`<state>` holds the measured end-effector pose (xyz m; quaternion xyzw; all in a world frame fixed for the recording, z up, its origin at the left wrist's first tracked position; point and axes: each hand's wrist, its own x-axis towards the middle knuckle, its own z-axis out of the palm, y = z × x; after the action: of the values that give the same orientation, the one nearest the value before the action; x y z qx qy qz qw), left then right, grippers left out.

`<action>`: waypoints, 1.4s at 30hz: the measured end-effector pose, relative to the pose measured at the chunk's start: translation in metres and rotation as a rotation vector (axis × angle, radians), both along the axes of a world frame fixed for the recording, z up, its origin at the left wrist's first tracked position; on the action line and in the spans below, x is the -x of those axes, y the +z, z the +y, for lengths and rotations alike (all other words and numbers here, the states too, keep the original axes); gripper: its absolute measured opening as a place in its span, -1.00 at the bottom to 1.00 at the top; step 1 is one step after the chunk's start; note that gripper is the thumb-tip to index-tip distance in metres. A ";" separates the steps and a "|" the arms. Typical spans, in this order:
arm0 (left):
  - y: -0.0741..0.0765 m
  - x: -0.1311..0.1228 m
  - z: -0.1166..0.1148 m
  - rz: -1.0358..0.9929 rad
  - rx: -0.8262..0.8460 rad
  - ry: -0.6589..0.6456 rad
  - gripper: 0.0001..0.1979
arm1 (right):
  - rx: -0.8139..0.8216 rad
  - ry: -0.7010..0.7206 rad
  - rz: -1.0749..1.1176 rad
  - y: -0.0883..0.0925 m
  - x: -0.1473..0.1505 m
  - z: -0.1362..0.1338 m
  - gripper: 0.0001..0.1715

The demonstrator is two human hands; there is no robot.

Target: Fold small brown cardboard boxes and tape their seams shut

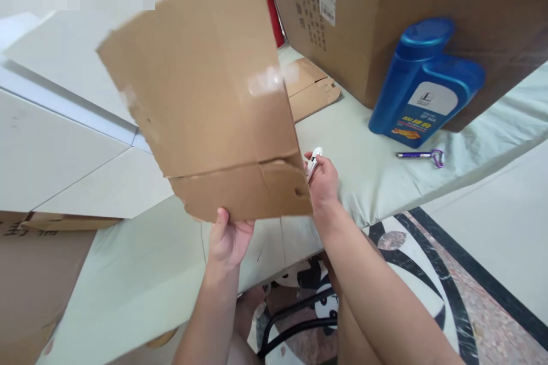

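Observation:
A flattened brown cardboard box (205,97) is held up in front of me, tilted, with clear tape on its face. My left hand (229,236) grips its lower edge, thumb on the front. My right hand (322,179) is closed at the box's lower right corner and holds a small white tool (314,161), perhaps a cutter, whose tip pokes up from the fist.
A pale cloth-covered table (385,177) lies below. On it stand a blue plastic bottle (423,85), a purple pen-like item (422,154), a big cardboard carton (428,5) and a flat cardboard piece (310,88). White boards (51,142) lie at left. Patterned floor at lower right.

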<state>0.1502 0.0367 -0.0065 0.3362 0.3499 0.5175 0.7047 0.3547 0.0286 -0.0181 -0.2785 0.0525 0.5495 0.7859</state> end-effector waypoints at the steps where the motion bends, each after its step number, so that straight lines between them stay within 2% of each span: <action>1: 0.009 -0.016 0.008 -0.012 -0.026 -0.016 -0.61 | 0.006 0.004 0.037 0.002 -0.002 -0.001 -0.83; 3: 0.024 -0.051 0.026 -0.018 -0.044 -0.046 -0.67 | 0.024 0.013 0.128 0.008 -0.004 -0.001 -0.88; 6: 0.036 -0.100 0.053 0.008 0.027 -0.067 -0.77 | 0.052 0.014 0.192 0.017 -0.006 -0.001 -0.88; 10: 0.040 -0.152 0.082 -0.052 0.085 -0.074 -0.90 | 0.056 0.044 0.212 0.019 -0.008 0.000 -0.87; 15: 0.035 -0.191 0.105 -0.104 0.130 -0.049 -0.91 | 0.031 0.028 0.211 0.017 -0.010 0.001 -0.86; 19: 0.025 -0.207 0.107 -0.099 0.199 -0.024 -0.94 | 0.041 0.029 0.227 0.020 -0.010 0.002 -0.88; 22: 0.017 -0.217 0.103 -0.076 0.251 -0.072 -0.91 | 0.048 0.028 0.246 0.022 -0.011 0.004 -0.87; 28: 0.001 -0.237 0.097 -0.091 0.278 -0.089 -0.79 | 0.046 -0.143 0.252 0.021 -0.016 0.001 -0.96; 36: -0.006 -0.251 0.102 -0.087 0.356 -0.077 -0.86 | 0.031 -0.159 0.262 0.019 -0.019 -0.002 -0.96; 38: -0.005 -0.252 0.108 -0.064 0.320 -0.135 -0.86 | 0.029 -0.156 0.260 0.020 -0.019 -0.002 -0.95; 40: -0.004 -0.250 0.115 0.042 0.283 -0.292 -0.78 | 0.031 -0.151 0.265 0.021 -0.020 -0.003 -0.95; 42: -0.001 -0.240 0.118 0.236 0.254 -0.446 -0.68 | 0.038 -0.145 0.276 0.022 -0.022 -0.003 -0.95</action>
<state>0.3899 0.1546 -0.0079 0.3717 0.4088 0.2587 0.7923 0.3768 0.0256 0.0038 -0.2106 0.1905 0.5233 0.8034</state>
